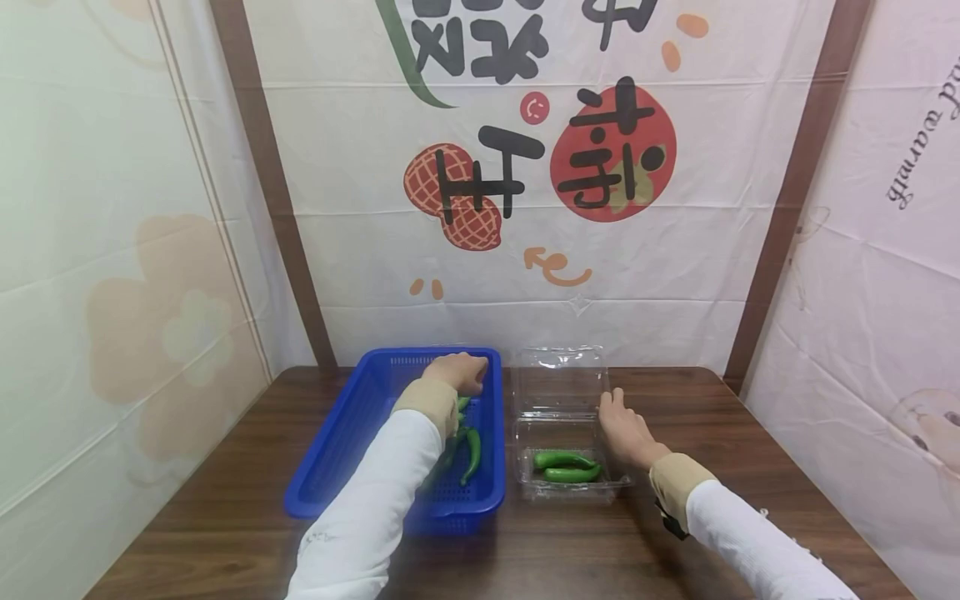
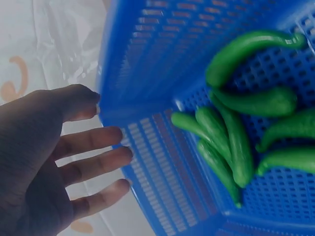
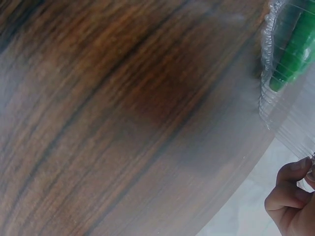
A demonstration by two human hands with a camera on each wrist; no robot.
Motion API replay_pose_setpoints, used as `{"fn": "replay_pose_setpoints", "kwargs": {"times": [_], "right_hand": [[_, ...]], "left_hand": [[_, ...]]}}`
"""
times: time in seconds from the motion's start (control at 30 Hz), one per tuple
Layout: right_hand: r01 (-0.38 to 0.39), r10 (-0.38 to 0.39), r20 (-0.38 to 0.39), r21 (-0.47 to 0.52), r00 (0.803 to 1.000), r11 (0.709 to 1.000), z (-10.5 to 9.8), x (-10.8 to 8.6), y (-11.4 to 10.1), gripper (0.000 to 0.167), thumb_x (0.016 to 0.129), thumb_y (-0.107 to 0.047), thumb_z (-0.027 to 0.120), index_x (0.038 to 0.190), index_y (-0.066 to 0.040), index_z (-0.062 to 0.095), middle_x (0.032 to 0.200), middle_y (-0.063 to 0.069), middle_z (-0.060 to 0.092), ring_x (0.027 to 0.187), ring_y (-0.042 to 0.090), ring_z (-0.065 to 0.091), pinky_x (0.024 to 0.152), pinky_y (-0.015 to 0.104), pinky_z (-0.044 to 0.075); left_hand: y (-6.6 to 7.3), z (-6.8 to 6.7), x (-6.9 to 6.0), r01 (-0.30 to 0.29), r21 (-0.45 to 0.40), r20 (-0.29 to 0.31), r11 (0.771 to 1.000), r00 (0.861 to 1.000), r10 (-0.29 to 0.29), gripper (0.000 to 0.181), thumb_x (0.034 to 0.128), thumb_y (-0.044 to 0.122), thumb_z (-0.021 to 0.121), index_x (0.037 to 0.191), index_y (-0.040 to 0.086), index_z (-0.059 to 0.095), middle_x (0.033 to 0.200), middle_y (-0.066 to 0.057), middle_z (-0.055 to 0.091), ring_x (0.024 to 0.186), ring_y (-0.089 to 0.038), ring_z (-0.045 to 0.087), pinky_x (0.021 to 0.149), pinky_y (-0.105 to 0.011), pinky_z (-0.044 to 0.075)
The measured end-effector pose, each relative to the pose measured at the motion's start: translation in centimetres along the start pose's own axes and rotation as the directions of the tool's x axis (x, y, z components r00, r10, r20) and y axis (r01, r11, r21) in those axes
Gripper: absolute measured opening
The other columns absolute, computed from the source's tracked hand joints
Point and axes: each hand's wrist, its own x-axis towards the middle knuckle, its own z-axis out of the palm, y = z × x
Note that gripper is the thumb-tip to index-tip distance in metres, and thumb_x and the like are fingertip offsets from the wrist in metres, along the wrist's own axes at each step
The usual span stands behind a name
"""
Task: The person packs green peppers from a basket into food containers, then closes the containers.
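My left hand (image 1: 456,372) is over the far right corner of a blue plastic basket (image 1: 300,500). In the left wrist view, its fingers (image 2: 93,164) are loosely spread beside the rim and hold nothing; whether they touch it I cannot tell. Several green chili peppers (image 2: 241,147) lie on the basket's perforated floor. To the right stands a clear plastic box (image 1: 525,437), its lid (image 1: 558,392) folded back. Two green chili peppers (image 1: 573,475) lie inside it. My right hand (image 1: 628,432) pinches the box's right edge near the hinge, with thumb and finger bent in the right wrist view.
Basket and box stand side by side on a dark wood-grain table (image 1: 705,433). A printed white cloth (image 1: 360,250) hangs behind the table's far edge, and further cloths hang along both sides.
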Motion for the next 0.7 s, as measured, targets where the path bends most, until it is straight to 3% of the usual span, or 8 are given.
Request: {"fn": "replay_pose_setpoints", "kwargs": {"times": [0.27,0.4,0.5,0.6,0.7], "right_hand": [[-0.015,0.015,0.016,0.02,1.0,1.0,0.0,-0.2,0.0,0.008,0.103,-0.003,0.037,0.104,0.005,0.04,0.107,0.025,0.038,0.057,0.031,0.052,0.053,0.048,0.047],[-0.017,0.016,0.02,0.022,1.0,1.0,0.0,-0.3,0.0,0.009,0.104,-0.005,0.036,0.105,0.004,0.04,0.105,0.024,0.038,0.057,0.029,0.052,0.052,0.046,0.047],[-0.014,0.014,0.018,0.022,1.0,1.0,-0.1,-0.2,0.0,0.01,0.104,-0.005,0.035,0.105,0.004,0.04,0.107,0.024,0.038,0.057,0.029,0.052,0.052,0.047,0.047],[-0.005,0.004,0.01,0.019,1.0,1.0,-0.3,0.0,-0.1,0.01,0.104,-0.005,0.036,0.105,0.004,0.04,0.108,0.026,0.038,0.057,0.03,0.052,0.052,0.047,0.047],[0.003,-0.004,0.006,0.019,1.0,1.0,-0.4,0.0,-0.2,0.009,0.103,-0.003,0.035,0.104,0.005,0.04,0.11,0.028,0.038,0.056,0.031,0.051,0.051,0.048,0.046]], "left_hand": [[-1.8,0.0,-1.5,0.099,-0.049,0.129,0.994,0.987,-0.092,0.007,0.0906,0.01,0.065,0.093,0.013,0.06,0.092,-0.004,0.062,0.089,-0.024,0.057,0.082,-0.041,0.048],[-2.8,0.4,-2.0,0.153,-0.077,0.157,0.985,0.978,-0.14,0.013,0.0882,0.009,0.067,0.1,0.012,0.066,0.103,-0.006,0.067,0.094,-0.024,0.059,0.086,-0.042,0.049],[-3.5,0.8,-2.3,0.176,-0.074,0.189,0.982,0.969,-0.16,0.009,0.0883,0.009,0.067,0.097,0.012,0.066,0.102,-0.006,0.065,0.091,-0.023,0.057,0.082,-0.041,0.049],[-3.6,0.8,-3.3,0.2,-0.066,0.204,0.978,0.962,-0.183,0.006,0.0874,0.009,0.067,0.091,0.012,0.064,0.099,-0.006,0.063,0.09,-0.024,0.057,0.081,-0.04,0.049],[-3.4,0.9,-4.6,0.264,-0.099,0.193,0.959,0.951,-0.241,0.009,0.0838,0.008,0.072,0.089,0.011,0.065,0.103,-0.009,0.065,0.096,-0.028,0.06,0.086,-0.042,0.05]]}}
